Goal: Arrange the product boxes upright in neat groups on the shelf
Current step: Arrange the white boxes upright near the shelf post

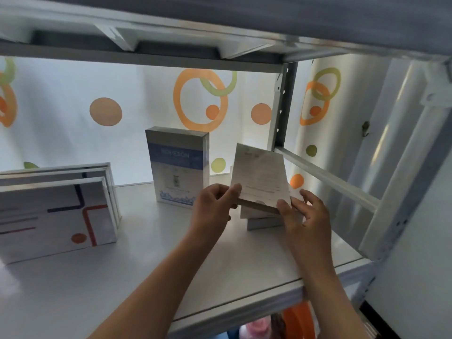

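A flat white box (260, 178) with fine print on its face is tilted up above the shelf (137, 260). My left hand (212, 209) pinches its lower left corner, and my right hand (305, 214) holds its lower right corner. Beneath it lie one or two more flat boxes (265, 222) stacked on the shelf. A blue-and-white box (177, 167) stands upright just left of them, near the back. At the far left several white boxes (57, 214) with coloured lines and an orange dot stand on their long edges in a row.
The upper shelf's underside (220, 33) hangs low overhead. A grey perforated post (278, 106) and a side rail (327, 178) bound the shelf on the right. Behind is a white wall with orange and green circles. Orange and pink items (296, 321) show below the shelf's front edge.
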Available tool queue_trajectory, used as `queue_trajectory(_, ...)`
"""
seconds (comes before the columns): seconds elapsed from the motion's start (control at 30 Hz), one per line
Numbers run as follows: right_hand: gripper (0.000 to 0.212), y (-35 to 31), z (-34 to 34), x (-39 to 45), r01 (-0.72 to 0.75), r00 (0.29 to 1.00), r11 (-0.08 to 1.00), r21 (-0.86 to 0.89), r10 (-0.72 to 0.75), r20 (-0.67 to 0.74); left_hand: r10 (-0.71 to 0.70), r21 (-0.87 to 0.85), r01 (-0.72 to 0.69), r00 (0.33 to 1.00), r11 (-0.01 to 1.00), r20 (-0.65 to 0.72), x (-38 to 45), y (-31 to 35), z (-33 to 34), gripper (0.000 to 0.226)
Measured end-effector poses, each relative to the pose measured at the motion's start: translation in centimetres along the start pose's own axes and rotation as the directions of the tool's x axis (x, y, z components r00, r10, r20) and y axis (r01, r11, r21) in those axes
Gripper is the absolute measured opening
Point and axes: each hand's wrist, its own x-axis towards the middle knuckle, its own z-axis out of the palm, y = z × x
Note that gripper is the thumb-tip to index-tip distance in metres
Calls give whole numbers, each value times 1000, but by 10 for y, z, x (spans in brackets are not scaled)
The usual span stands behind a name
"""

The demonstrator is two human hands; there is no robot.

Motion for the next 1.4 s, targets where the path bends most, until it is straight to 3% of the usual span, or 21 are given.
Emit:
queue_trajectory(0.13,37,-9,0,-6,11,998,999,42,-8,-66,3,-234,5,999,972,34,-8,15,-4,22)
queue_trajectory(0.3,33,-20,-7,-15,56,990,998,41,-50,-131,40,-300,-28,999,954,33,-24,30,-10,22)
queue_trajectory(0.47,63,-27,-18,-38,7,990,981,196,20,-138,65,-322,-55,998,945,20,-41,52,-31,15)
queue_trajectory(0.57,72,-34,-22,-41,15,988,959,284,29,-149,125,-236,-131,991,963,-43,-47,68,-49,11)
queue_trajectory(0.67,73,-44,-27,-39,-49,998,893,447,61,-12,189,-144,-201,977,969,-96,-53,77,-66,8)
queue_trajectory(0.73,53,-45,-31,-42,-93,992,852,515,38,117,206,-131,-222,971,966,-124,-59,82,-77,7)
queue_trajectory(0.8,36,-45,-33,-50,-138,968,827,545,-3,249,183,-169,-217,964,961,-194,-63,87,-85,6)
queue_trajectory(0.9,36,-49,-26,-67,-204,911,833,514,-30,410,128,-101,-161,953,982,-274,-67,94,-94,12)
queue_trajectory(1.07,37,-53,-14,-81,-292,913,720,629,14,408,69,-155,-93,986,984,-151,-72,87,-108,9)
queue_trajectory(1.17,38,-53,-8,-82,-328,926,615,717,58,374,82,-184,-85,996,979,-23,-78,73,-114,14)
queue_trajectory(1.27,39,-52,-4,-83,-371,913,559,742,72,403,134,-187,-133,991,973,-6,-82,67,-112,23)
queue_trajectory(1.33,44,-51,-1,-82,-429,876,567,704,69,478,168,-205,-175,985,963,-50,-78,69,-112,26)
queue_trajectory(1.4,49,-50,-1,-79,-450,835,640,623,54,548,198,-198,-213,976,957,-93,-73,70,-113,23)
